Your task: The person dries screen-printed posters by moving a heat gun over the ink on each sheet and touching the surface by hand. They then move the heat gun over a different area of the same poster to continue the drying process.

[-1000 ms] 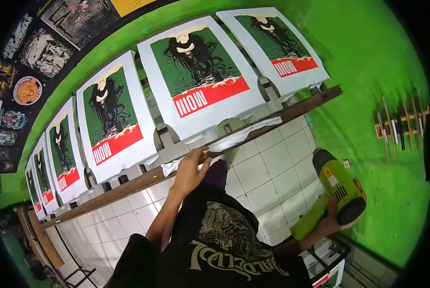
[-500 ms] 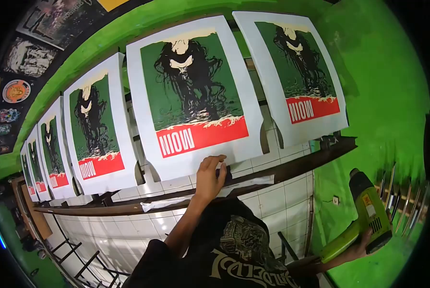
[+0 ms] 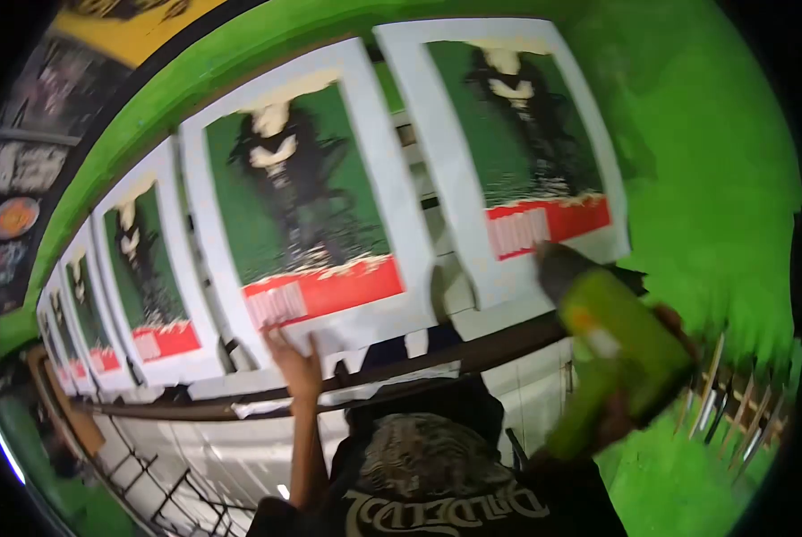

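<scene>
My right hand (image 3: 614, 422) grips a green heat gun (image 3: 629, 345). Its dark nozzle reaches over the lower edge of the rightmost white panel (image 3: 459, 259), close by the red band of the print. Fingers apart, my left hand (image 3: 295, 362) is at the bottom edge of the neighbouring white panel (image 3: 206, 210), fingertips near the lettering in its red strip. Both panels carry the same print of a dark figure on green. Motion blurs the hands and the heat gun.
More printed panels (image 3: 164, 362) run in a row to the left. A dark rail (image 3: 499, 349) passes below them, with a pale strip along it. Several long-handled tools (image 3: 750, 412) hang on the green wall (image 3: 687, 179) at right. A black metal rack (image 3: 177, 501) stands lower left.
The heat gun has come up and left, from low at the right to the rightmost panel. My left hand has moved left and slightly down along the panel's bottom edge. The view has shifted.
</scene>
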A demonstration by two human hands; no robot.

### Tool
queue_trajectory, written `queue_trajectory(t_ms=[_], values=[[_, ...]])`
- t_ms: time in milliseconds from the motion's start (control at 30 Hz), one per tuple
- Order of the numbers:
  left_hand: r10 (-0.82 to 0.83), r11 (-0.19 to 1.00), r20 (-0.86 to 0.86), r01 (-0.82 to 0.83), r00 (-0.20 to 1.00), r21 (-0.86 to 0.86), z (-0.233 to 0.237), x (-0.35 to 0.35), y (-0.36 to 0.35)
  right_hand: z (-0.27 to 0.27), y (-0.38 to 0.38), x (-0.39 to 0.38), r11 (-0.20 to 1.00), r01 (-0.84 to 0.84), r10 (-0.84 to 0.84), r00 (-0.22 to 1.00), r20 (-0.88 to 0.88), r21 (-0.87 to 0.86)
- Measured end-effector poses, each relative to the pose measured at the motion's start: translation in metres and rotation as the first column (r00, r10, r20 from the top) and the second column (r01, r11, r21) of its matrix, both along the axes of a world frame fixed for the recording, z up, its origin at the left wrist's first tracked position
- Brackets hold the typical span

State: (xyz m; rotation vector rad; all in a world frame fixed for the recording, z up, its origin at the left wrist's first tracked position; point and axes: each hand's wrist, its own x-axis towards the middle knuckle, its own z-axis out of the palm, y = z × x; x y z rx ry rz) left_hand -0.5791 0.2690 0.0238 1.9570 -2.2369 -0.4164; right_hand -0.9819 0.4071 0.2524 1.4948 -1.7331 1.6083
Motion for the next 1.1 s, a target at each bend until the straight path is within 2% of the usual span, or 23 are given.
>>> queue_trajectory(t_ms=[67,133,200,267,333,400,433,467,567,600,633,667,733,767,800,867,933,1000,1100], values=[[0.078,0.997,-0.052,-0.076,0.996,0.029,-0.006,0.016,0.008,-0.034,0.003,-0.029,0.963,-0.244,0.270,0.905,0.330,-0.117],[0.161,0.986,-0.081,-0.156,0.984,0.065,0.004,0.027,0.004,0.007,-0.061,0.005,0.922,-0.370,0.366,0.739,0.566,-0.114],[0.247,0.969,-0.116,-0.245,0.962,0.031,0.011,0.039,0.003,-0.006,-0.087,0.005,0.784,-0.551,0.583,0.498,0.642,-0.286],[0.205,0.972,-0.088,-0.214,0.975,-0.103,-0.002,0.062,0.000,-0.010,-0.113,0.017,0.683,-0.624,0.671,0.331,0.664,-0.379],[0.164,0.973,-0.072,-0.173,0.984,-0.154,0.006,0.059,-0.006,-0.016,-0.138,0.024,0.611,-0.659,0.749,0.300,0.591,-0.439],[0.090,0.985,-0.106,-0.105,0.990,-0.140,0.026,0.045,-0.012,-0.018,-0.149,0.034,0.607,-0.673,0.730,0.262,0.631,-0.423],[0.001,0.986,-0.167,-0.029,0.986,-0.166,0.024,0.051,-0.016,-0.018,-0.157,0.044,0.606,-0.644,0.745,0.255,0.616,-0.467],[0.167,0.981,-0.164,-0.181,0.972,-0.073,0.018,0.054,-0.016,-0.020,-0.158,0.045,0.600,-0.647,0.746,0.243,0.620,-0.470],[0.094,0.964,-0.171,-0.132,0.981,-0.230,-0.009,0.065,-0.020,-0.021,-0.162,0.045,0.576,-0.699,0.751,0.248,0.612,-0.424],[0.094,0.951,-0.129,-0.128,0.987,-0.281,-0.003,0.061,-0.028,-0.019,-0.163,0.041,0.552,-0.691,0.763,0.193,0.617,-0.466],[0.128,0.948,-0.112,-0.154,0.985,-0.277,0.002,0.059,-0.029,-0.026,-0.165,0.039,0.587,-0.666,0.767,0.273,0.581,-0.461],[0.162,0.944,-0.095,-0.182,0.982,-0.274,0.021,0.028,-0.034,-0.032,-0.159,0.034,0.651,-0.654,0.676,0.269,0.686,-0.385],[0.212,0.948,-0.104,-0.230,0.972,-0.219,0.033,0.018,-0.046,-0.042,-0.163,0.016,0.766,-0.594,0.585,0.485,0.650,-0.245],[0.219,0.947,-0.120,-0.241,0.968,-0.213,0.036,0.014,-0.054,-0.036,-0.158,0.011,0.838,-0.533,0.463,0.580,0.671,-0.117],[0.216,0.949,-0.144,-0.243,0.966,-0.202,0.037,0.012,-0.063,-0.040,-0.163,0.010,0.876,-0.470,0.435,0.671,0.601,-0.109],[0.187,0.954,-0.166,-0.219,0.968,-0.206,0.033,0.018,-0.083,-0.035,-0.162,0.004,0.925,-0.370,0.302,0.857,0.417,0.090],[0.130,0.964,-0.275,-0.186,0.953,-0.188,0.019,0.032,-0.105,-0.028,-0.161,0.025,0.938,-0.334,0.255,0.850,0.460,0.096],[0.036,0.967,-0.291,-0.107,0.956,-0.230,0.010,0.043,-0.121,-0.017,-0.158,0.055,0.954,-0.298,0.213,0.707,0.675,0.011],[-0.023,0.970,-0.326,-0.057,0.945,-0.236,-0.001,0.063,-0.135,-0.023,-0.161,0.105,0.962,-0.262,0.160,0.762,0.628,0.073]])
